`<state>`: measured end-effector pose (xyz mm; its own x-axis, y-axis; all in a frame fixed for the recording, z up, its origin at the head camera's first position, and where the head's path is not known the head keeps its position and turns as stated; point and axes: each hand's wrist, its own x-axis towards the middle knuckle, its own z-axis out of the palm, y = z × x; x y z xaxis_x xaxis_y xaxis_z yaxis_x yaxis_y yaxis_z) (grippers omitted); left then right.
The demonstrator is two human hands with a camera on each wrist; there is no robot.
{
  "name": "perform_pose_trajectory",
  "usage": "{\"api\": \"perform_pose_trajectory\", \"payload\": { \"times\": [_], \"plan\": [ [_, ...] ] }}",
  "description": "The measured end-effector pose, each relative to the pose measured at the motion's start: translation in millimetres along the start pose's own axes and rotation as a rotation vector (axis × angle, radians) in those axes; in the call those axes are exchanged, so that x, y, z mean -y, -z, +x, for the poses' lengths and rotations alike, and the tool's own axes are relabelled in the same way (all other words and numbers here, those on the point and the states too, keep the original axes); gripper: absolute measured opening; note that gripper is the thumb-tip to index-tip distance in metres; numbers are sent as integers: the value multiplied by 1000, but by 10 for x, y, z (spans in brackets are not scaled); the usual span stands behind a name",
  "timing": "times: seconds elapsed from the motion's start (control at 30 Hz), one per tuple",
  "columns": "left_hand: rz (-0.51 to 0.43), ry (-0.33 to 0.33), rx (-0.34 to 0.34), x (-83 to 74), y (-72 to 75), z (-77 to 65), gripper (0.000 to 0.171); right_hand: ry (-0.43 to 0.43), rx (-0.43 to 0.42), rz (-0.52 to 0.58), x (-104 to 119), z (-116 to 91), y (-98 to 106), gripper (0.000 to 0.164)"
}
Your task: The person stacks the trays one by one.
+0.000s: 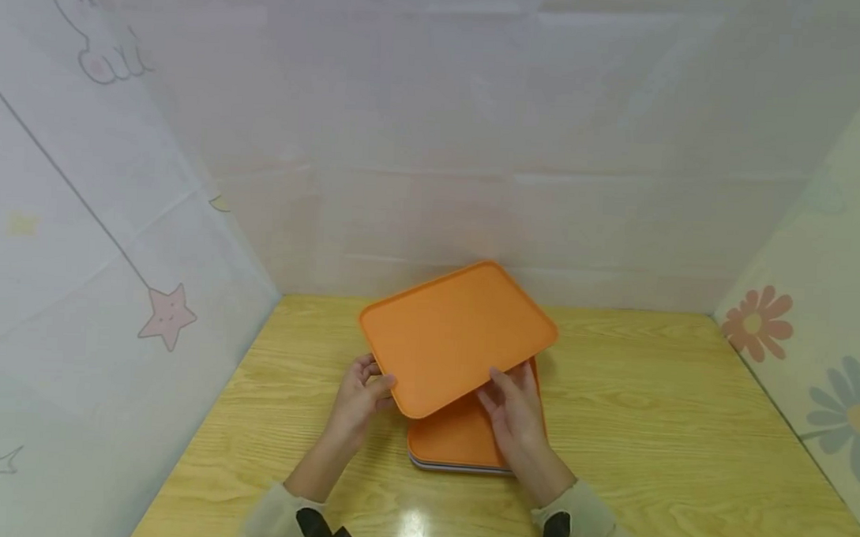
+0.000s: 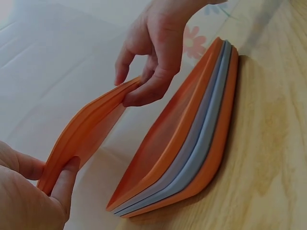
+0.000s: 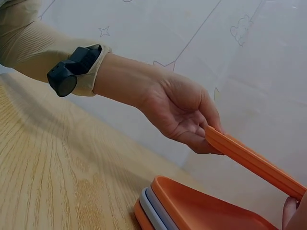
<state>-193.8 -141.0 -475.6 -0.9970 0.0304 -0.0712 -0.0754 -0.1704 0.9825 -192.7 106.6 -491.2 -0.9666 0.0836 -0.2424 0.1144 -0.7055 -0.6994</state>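
Both hands hold up an orange rectangular tray, tilted and turned above a stack of like trays. The left hand pinches its left edge, thumb on the upper face. At the near long edge, the right hand pinches the rim between thumb and fingers. Below lies the stack, with an orange tray on top. In the left wrist view, bluish-grey trays sit between this orange tray and another orange tray at the bottom. The lifted tray hides the far part of the stack in the head view.
The stack stands on a light wood-grain table. A pale sheet wall rises behind the table, with printed side walls at left and right. Dark wrist cameras sit on the sleeves.
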Motion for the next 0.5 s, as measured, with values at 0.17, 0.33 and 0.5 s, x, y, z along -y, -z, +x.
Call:
{"api": "perform_pose_trajectory", "payload": {
  "times": [0.17,0.33,0.5],
  "plan": [
    [6,4,-23,55,-81,-23,56,-24,-36,-35,28,43,51,87],
    [-1,-7,4,94,-96,-46,57,-39,-34,-21,99,74,109,84],
    [-18,46,39,94,-17,-28,53,-59,-8,-29,187,116,190,83]
  ]
}}
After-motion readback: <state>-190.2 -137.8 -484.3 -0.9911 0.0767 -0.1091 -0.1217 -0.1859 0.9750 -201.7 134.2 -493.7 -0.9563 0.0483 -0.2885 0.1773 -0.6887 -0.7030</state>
